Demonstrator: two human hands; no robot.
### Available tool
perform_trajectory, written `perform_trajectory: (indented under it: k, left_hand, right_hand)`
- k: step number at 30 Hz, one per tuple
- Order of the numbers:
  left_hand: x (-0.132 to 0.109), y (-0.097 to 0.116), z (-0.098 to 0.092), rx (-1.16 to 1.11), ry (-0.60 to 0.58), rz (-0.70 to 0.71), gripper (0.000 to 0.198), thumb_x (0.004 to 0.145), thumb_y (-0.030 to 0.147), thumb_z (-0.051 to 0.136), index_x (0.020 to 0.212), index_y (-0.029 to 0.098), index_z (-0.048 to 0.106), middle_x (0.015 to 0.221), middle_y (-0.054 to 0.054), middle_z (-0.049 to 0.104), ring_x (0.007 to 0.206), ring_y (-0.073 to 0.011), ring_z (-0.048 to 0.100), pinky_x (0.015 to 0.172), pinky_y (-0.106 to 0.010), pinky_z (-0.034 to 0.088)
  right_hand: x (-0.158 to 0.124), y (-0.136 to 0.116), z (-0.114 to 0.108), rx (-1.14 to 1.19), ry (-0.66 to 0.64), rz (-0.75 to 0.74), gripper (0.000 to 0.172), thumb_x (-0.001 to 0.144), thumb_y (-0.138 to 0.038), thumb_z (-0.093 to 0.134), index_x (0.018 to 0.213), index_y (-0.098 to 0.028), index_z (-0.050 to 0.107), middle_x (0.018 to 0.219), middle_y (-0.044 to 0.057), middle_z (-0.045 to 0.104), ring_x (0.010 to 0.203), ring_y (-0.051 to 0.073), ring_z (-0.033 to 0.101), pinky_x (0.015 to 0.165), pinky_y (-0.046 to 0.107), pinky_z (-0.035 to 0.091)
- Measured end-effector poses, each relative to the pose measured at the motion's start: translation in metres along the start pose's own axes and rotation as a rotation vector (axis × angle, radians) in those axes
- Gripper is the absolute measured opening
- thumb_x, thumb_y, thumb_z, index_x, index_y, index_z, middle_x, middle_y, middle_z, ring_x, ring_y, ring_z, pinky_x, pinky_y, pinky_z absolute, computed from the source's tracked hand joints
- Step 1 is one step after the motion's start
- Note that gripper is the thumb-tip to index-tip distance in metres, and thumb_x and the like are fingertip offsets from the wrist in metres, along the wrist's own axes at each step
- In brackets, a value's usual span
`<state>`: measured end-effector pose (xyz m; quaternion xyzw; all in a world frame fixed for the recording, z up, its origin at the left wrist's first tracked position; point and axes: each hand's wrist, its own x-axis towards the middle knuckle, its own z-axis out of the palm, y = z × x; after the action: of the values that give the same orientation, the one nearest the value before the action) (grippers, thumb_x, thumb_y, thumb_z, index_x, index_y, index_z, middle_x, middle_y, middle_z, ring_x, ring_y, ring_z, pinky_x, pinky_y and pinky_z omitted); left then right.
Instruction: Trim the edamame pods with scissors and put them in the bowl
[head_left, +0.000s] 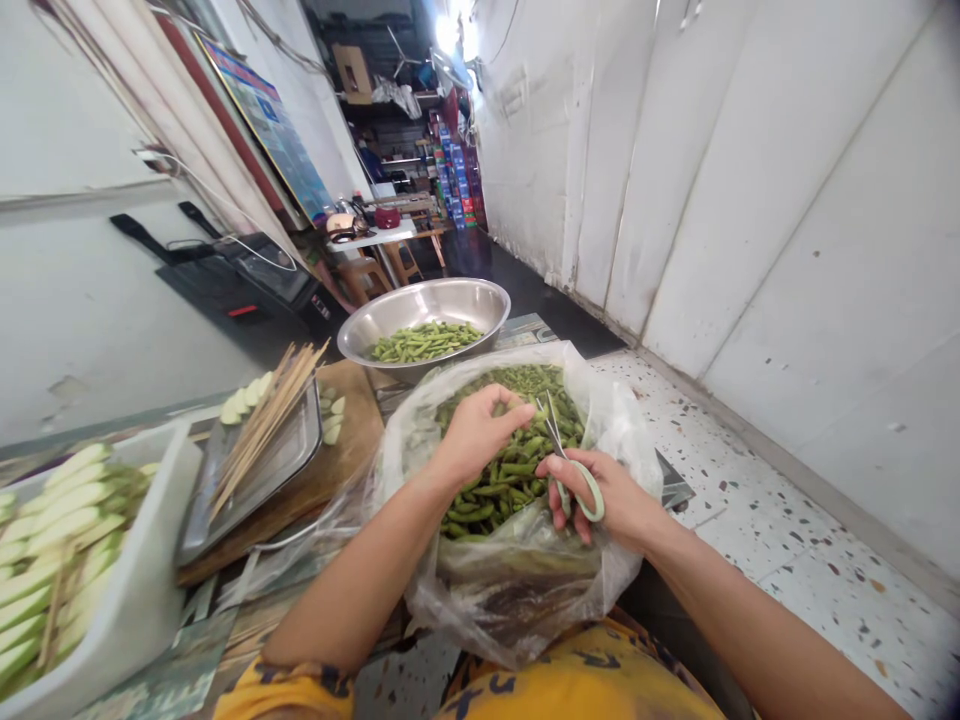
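A clear plastic bag [621,440] full of green pods [487,495] lies open in front of me. Above it, my left hand [484,428] is closed in a pinch, fingertips beside the scissor blades; what it pinches is too small to make out clearly. My right hand [592,495] holds scissors [555,430] with pale green handles, the blades slightly apart and pointing up. Behind the bag stands a wide steel bowl [420,300] with more green pods [427,342] in its bottom.
On the left, a white tub [142,590] holds skewered pale green slices [75,510]. Beside it, a metal tray [300,450] with wooden skewers [266,425] rests on a wooden board [356,400]. A small table [375,237] and stools stand farther back; a white wall [720,180] runs along the right.
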<state>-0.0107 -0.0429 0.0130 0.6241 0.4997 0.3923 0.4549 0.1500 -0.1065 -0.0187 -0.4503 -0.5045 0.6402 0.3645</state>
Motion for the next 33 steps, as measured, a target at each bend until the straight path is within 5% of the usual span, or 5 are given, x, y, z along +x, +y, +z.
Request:
perform_trajectory:
  k: [15,22,27,30,33]
  left_hand:
    - [0.006,0.002,-0.008,-0.270,-0.063,-0.115,0.026,0.069,0.032,0.070,0.070,0.015,0.050,0.052,0.004,0.053,0.040,-0.0025,0.031,0.040,-0.017,0.022]
    - [0.029,0.001,-0.038,-0.751,-0.048,-0.269,0.010,0.060,0.011,0.049,0.069,0.016,0.048,0.078,-0.008,0.063,0.058,-0.0098,0.053,0.053,-0.023,0.044]
    - [0.032,-0.019,-0.032,0.047,-0.006,-0.043,0.012,0.065,0.018,0.053,0.073,0.017,0.062,0.065,-0.002,0.058,0.050,-0.0103,0.045,0.050,-0.023,0.039]
    - [0.030,-0.029,-0.028,0.644,-0.067,0.189,0.018,0.071,0.025,0.060,0.083,0.021,0.072,0.071,-0.004,0.066,0.068,-0.0174,0.057,0.066,-0.028,0.044]
    - [0.028,-0.038,-0.024,0.945,-0.134,0.218,0.020,0.076,0.026,0.060,0.089,0.022,0.074,0.086,-0.008,0.070,0.084,-0.0231,0.062,0.075,-0.030,0.044]
  right_hand:
    - [-0.001,-0.001,0.001,0.019,0.090,0.067,0.042,0.074,-0.056,0.066,0.073,-0.015,0.058,0.046,-0.005,0.051,0.032,0.006,0.043,0.026,0.015,0.023]
    - [0.000,0.001,0.000,0.059,0.064,0.010,0.045,0.076,-0.059,0.062,0.079,-0.015,0.057,0.053,-0.003,0.055,0.040,0.010,0.053,0.028,0.015,0.032]
    - [-0.002,0.000,0.000,0.066,0.062,0.000,0.044,0.076,-0.058,0.063,0.077,-0.015,0.055,0.055,-0.002,0.056,0.041,0.010,0.054,0.028,0.015,0.033]
    - [-0.003,-0.001,0.000,0.065,0.060,0.008,0.044,0.076,-0.058,0.064,0.076,-0.015,0.054,0.055,-0.002,0.056,0.041,0.010,0.054,0.028,0.015,0.034]
    - [-0.003,0.000,0.000,0.069,0.056,0.002,0.043,0.076,-0.057,0.064,0.078,-0.015,0.055,0.056,-0.002,0.056,0.042,0.010,0.054,0.029,0.015,0.034]
